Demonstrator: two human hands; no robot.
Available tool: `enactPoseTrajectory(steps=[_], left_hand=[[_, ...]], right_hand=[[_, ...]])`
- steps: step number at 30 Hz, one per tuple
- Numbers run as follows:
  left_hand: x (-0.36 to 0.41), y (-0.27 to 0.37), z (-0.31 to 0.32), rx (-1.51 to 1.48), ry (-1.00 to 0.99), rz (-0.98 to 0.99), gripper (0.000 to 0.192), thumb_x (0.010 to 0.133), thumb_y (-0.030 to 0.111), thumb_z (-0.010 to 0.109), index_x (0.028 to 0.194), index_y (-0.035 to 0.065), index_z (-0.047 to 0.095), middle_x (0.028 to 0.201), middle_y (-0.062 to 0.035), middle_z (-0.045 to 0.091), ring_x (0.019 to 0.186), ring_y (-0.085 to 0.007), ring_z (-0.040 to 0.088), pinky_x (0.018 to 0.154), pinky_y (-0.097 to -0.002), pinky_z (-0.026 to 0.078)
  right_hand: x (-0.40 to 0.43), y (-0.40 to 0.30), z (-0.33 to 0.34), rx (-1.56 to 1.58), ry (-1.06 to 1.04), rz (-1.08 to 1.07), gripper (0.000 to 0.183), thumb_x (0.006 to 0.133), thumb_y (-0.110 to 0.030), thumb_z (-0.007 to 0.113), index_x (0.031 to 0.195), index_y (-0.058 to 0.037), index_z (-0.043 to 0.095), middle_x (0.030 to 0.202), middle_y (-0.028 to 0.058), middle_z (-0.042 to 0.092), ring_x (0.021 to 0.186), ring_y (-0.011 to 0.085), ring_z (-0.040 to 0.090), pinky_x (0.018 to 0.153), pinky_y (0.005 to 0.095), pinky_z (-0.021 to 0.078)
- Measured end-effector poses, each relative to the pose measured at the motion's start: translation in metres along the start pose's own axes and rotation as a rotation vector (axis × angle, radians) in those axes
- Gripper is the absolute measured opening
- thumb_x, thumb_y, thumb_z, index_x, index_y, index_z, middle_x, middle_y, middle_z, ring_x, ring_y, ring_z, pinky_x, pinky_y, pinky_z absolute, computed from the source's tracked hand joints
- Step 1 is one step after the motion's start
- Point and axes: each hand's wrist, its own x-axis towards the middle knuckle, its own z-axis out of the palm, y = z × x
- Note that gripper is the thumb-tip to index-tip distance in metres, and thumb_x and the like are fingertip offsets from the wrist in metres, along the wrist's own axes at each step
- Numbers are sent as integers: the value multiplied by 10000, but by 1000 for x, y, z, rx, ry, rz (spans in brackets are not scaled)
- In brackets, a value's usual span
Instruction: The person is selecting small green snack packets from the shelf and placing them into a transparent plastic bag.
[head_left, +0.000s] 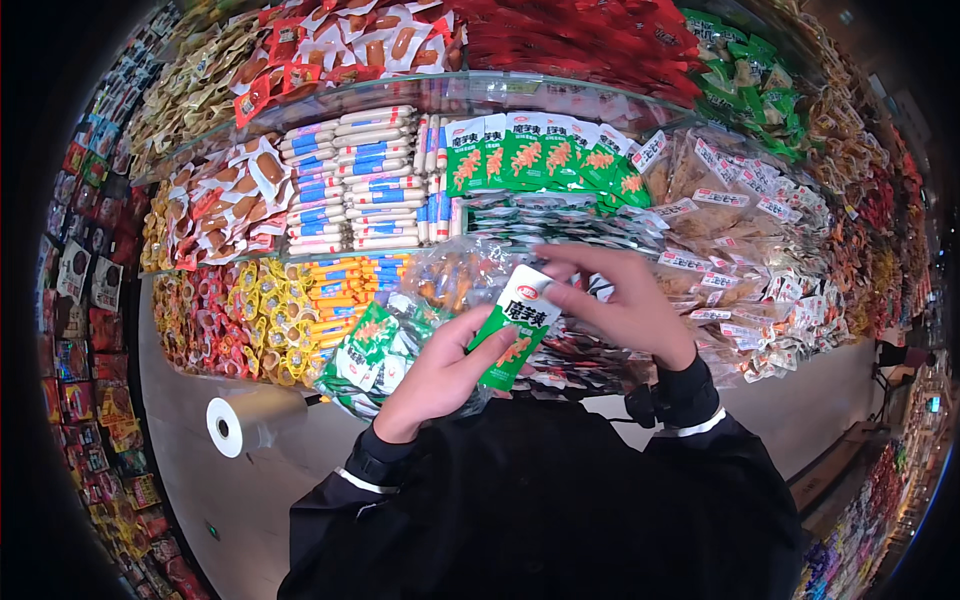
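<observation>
My left hand (446, 364) grips a green and white snack packet (517, 322) upright, with the thumb on its front. My right hand (615, 296) is beside the packet's upper right edge, fingers apart; whether its fingertips touch the packet cannot be told. Under my left forearm lies a clear plastic bag (367, 352) filled with similar green packets. Its crumpled upper part (457, 270) reaches over the display edge. Beyond my hands, several matching packets (525, 154) stand in a row above a stack of flat-lying packets (562, 217).
Wrapped white sausages (382, 180) are stacked left of the green row. Clear-wrapped snacks (720, 202) fill the right compartment. A glass divider (525, 90) crosses behind. Yellow-wrapped snacks (274, 315) lie front left. A roll of plastic bags (244, 424) sticks out below the display.
</observation>
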Motion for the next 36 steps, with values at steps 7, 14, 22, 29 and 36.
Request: enactPoseTrajectory(steps=[7, 14, 22, 29, 36], left_hand=[[-46, 16, -21, 457, 134, 162, 318, 959, 67, 527, 1272, 14, 513, 1063, -84, 626, 896, -148, 646, 754, -255, 547], [-125, -71, -137, 224, 1075, 12, 212, 963, 254, 559, 984, 46, 587, 789, -25, 600, 662, -90, 585, 528, -221, 458], [-187, -205, -159, 100, 1169, -682, 623, 896, 617, 483, 1099, 34, 564, 914, -99, 620, 765, -189, 613, 634, -319, 495], [-151, -242, -140, -516, 944, -395, 967, 832, 791, 323, 1461, 62, 236, 1390, -195, 424, 1215, -345, 472, 976, -479, 399], [-121, -203, -123, -688, 773, -196, 995, 779, 866, 236, 1502, 184, 201, 1511, -104, 295, 1314, -337, 381, 902, -543, 446]], right_hand=[[-25, 24, -38, -113, 412, -150, 150, 859, -85, 672, 982, 1, 670, 803, 79, 684, 685, 138, 630, 616, 256, 472], [-16, 55, -82, -518, 464, -109, 138, 896, -92, 625, 993, 6, 639, 782, 123, 615, 647, 197, 575, 603, 302, 444], [-11, 45, -79, -427, 567, -16, 131, 873, -72, 633, 980, 2, 644, 839, 150, 645, 745, 306, 596, 684, 344, 454], [1, 83, -76, -725, 313, -188, 129, 875, -118, 624, 955, -21, 652, 861, 125, 657, 817, 316, 607, 745, 386, 436], [19, 103, -71, -843, 198, -233, 130, 809, -116, 661, 913, -41, 676, 872, 97, 655, 926, 284, 572, 800, 383, 418]])
